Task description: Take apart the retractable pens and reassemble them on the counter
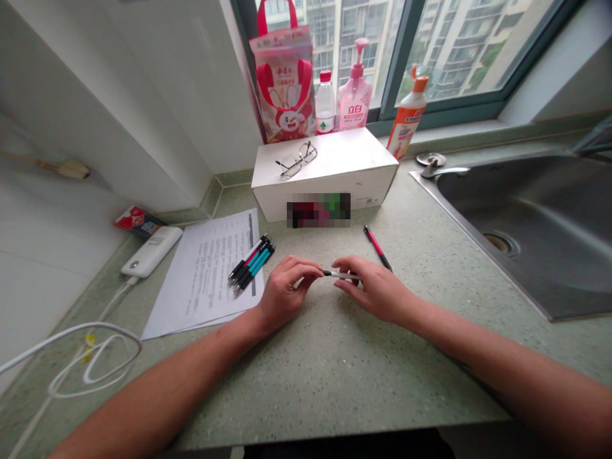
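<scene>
My left hand (289,287) pinches the dark end of a slim pen (342,275) with a white or silver barrel, held just above the counter. Around the other end of the barrel curls my right hand (375,287); its thumb and forefinger tips stand a little apart, and the pen's far end is hidden in the fingers. Beyond the right hand lies a red and black pen (377,247), partly behind the knuckles. To the left of my left hand, a bunch of several pens (252,264), white, red, turquoise and black, rests on printed paper sheets (205,274).
Behind my hands stands a white box (325,156) with glasses (297,159) on top. A sink (526,236) is at the right. On the left are a white power bank (153,250) and its cable (109,328). Bottles (354,99) and a bag (285,95) line the window.
</scene>
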The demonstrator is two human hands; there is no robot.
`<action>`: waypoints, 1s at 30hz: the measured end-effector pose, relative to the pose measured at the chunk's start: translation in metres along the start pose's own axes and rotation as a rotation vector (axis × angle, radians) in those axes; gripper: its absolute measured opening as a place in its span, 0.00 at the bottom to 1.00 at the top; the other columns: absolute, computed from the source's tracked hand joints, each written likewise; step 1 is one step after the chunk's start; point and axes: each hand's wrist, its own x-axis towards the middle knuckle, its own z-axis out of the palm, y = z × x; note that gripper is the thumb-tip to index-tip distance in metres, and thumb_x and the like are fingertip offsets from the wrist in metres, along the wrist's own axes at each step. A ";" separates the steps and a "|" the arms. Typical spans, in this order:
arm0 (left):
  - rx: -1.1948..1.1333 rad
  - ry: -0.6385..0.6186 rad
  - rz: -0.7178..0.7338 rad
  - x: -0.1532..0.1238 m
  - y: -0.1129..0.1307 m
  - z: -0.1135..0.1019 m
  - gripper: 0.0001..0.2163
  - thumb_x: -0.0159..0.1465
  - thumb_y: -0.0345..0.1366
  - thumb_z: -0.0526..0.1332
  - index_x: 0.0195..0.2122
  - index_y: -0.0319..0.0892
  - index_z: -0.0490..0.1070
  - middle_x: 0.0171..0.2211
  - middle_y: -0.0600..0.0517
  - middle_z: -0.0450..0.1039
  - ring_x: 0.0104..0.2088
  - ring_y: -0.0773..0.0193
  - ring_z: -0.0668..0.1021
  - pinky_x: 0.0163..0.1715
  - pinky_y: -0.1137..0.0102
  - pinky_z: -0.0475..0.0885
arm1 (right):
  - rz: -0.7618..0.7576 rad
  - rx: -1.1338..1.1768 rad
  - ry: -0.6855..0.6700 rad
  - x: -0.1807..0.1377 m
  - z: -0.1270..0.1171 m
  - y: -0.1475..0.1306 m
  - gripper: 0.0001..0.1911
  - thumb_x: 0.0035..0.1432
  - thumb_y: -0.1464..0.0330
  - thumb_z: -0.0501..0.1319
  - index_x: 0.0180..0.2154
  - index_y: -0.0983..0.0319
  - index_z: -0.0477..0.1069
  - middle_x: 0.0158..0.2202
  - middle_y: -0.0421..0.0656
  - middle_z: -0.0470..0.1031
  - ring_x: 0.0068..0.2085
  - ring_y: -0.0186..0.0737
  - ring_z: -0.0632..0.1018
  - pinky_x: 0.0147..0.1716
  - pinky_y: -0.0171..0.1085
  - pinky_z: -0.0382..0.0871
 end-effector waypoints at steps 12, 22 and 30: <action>-0.002 0.003 0.031 0.000 0.000 -0.001 0.05 0.67 0.28 0.63 0.40 0.43 0.76 0.37 0.49 0.80 0.37 0.62 0.80 0.39 0.65 0.76 | -0.033 -0.017 0.007 0.001 -0.001 -0.002 0.10 0.67 0.64 0.59 0.47 0.60 0.73 0.40 0.46 0.79 0.38 0.41 0.79 0.38 0.40 0.72; 0.019 -0.009 -0.055 -0.002 -0.001 0.001 0.08 0.66 0.36 0.65 0.46 0.42 0.74 0.39 0.47 0.80 0.38 0.61 0.80 0.41 0.64 0.76 | -0.038 -0.052 0.053 0.002 -0.002 0.000 0.10 0.69 0.62 0.56 0.41 0.60 0.73 0.37 0.45 0.79 0.36 0.40 0.78 0.35 0.38 0.70; 0.009 0.006 -0.088 -0.003 -0.001 0.001 0.04 0.67 0.34 0.64 0.42 0.42 0.76 0.35 0.49 0.80 0.36 0.62 0.80 0.39 0.65 0.76 | -0.045 -0.071 0.053 0.001 -0.002 0.001 0.11 0.70 0.62 0.55 0.41 0.60 0.73 0.37 0.45 0.79 0.37 0.41 0.79 0.37 0.40 0.70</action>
